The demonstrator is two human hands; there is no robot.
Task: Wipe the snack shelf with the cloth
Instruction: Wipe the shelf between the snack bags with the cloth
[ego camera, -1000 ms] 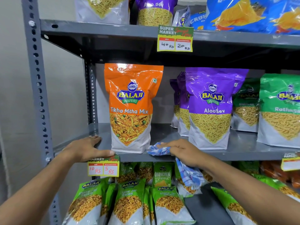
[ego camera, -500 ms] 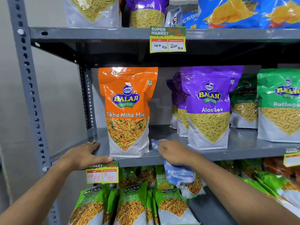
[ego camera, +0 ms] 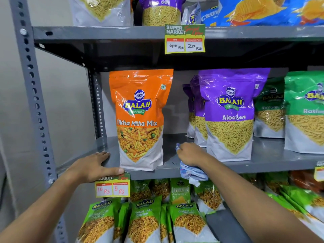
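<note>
Cloth (ego camera: 192, 172), blue-and-white, bunched, droops over grey shelf (ego camera: 263, 163) edge.

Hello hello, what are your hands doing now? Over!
Left hand flat on shelf edge. Right hand grips cloth on shelf. Orange bag and purple bag flank the gap.

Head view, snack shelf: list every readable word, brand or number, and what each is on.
"BALAJI WAFERS", "Tikha Mitha Mix": orange pouch
"BALAJI", "AlooSev": purple pouch
"SUPER MARKET", "40 Rs", "20 Rs": upper price tag
"10 Rs", "5 Rs": lower price tag
"BALAJI", "Chana Jor Garam": lower green packets
"Ratlami", cut off: green pouches
Small tag headings, top-shelf packets: too blurred.
</note>
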